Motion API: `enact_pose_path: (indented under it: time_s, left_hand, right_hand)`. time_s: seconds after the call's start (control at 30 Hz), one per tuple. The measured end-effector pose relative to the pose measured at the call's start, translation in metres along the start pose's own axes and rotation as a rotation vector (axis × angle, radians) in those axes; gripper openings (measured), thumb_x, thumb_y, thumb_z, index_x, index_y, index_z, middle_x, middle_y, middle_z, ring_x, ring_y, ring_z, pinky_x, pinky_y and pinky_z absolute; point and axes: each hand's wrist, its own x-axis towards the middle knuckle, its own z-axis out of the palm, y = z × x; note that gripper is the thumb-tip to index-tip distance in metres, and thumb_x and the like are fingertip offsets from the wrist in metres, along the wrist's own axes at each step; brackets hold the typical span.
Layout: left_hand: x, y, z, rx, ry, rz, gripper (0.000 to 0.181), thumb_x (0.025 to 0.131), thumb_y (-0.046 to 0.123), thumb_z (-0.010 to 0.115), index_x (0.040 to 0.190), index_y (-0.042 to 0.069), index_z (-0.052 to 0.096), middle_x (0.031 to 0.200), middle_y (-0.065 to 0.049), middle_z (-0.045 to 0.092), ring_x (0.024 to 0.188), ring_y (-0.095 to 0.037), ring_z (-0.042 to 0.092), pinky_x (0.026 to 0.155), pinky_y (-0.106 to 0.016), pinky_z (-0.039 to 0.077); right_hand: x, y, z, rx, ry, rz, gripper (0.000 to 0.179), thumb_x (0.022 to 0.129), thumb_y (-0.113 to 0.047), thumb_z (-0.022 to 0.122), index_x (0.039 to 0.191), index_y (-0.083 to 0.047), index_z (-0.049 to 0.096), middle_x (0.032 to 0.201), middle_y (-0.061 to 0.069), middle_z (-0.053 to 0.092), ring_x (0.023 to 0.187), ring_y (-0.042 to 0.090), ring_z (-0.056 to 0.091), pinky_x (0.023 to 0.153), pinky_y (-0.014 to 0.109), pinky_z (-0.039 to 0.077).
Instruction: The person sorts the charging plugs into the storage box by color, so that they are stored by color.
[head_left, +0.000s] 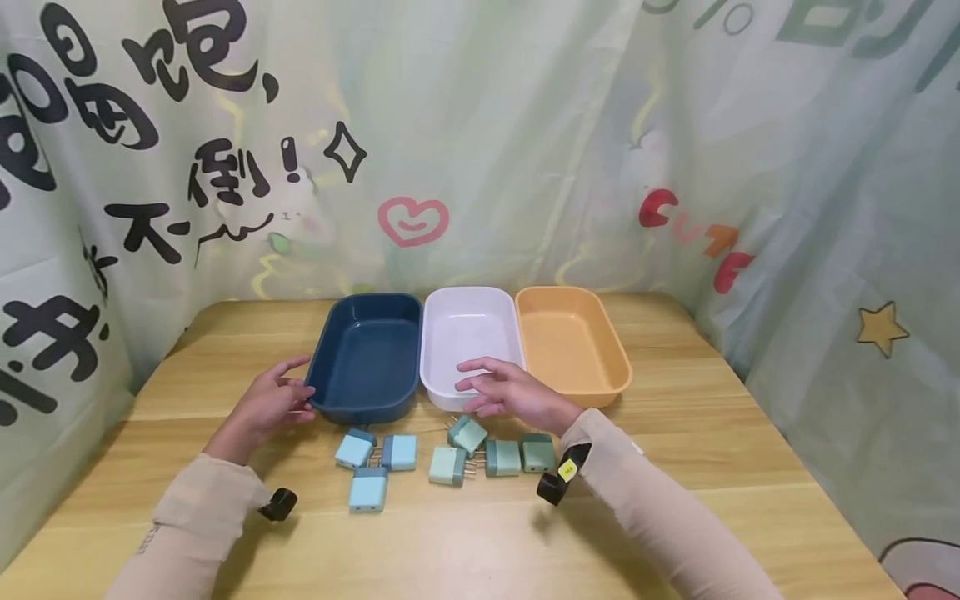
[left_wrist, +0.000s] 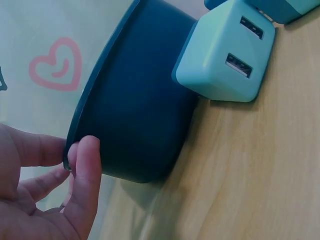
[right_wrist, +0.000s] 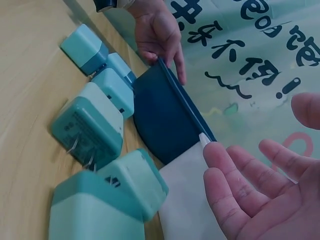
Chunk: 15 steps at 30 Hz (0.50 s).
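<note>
My left hand (head_left: 272, 407) pinches the left rim of the dark blue tray (head_left: 363, 354), with thumb and fingers on either side of the edge in the left wrist view. My right hand (head_left: 517, 392) is held over the front of the white tray (head_left: 468, 321), fingers spread and loosely bent, holding nothing. Near the blue tray's front lie light-blue USB charger plugs (head_left: 367, 489), three in all. Several green charger plugs (head_left: 447, 465) sit below my right hand, some showing metal prongs. One two-port charger plug (left_wrist: 222, 55) looms close in the left wrist view.
An orange tray (head_left: 570, 346) stands right of the white one, the three side by side at the back of the wooden table (head_left: 465, 550). Behind them hangs a printed curtain (head_left: 480, 167). A black wrist camera (head_left: 279, 504) sits on my left wrist.
</note>
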Motion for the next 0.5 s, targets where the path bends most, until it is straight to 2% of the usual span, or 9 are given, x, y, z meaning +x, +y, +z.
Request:
enact_pose_path:
  time_s: [0.23,0.5]
  left_hand:
    - [0.002,0.002,0.003,0.004,0.001,0.006,0.067,0.097,-0.003,0.046,0.156,0.011,0.016,0.117,-0.021,0.038,0.076,-0.019,0.057,0.07,-0.031,0.058]
    - [0.0,-0.002,0.001,0.011,0.009,0.016,0.066,0.098,-0.001,0.046,0.156,0.012,0.017,0.11,-0.018,0.041,0.077,-0.019,0.057,0.07,-0.032,0.059]
  right_hand:
    - [0.01,-0.004,0.007,0.0,-0.032,-0.01,0.049,0.103,-0.018,0.045,0.144,0.006,0.033,0.133,0.026,0.049,0.109,0.041,0.059,0.099,0.054,0.044]
    - [0.019,-0.005,0.016,-0.033,-0.079,0.012,0.047,0.103,-0.019,0.045,0.144,0.002,0.036,0.137,0.028,0.047,0.116,0.05,0.051,0.101,0.055,0.042]
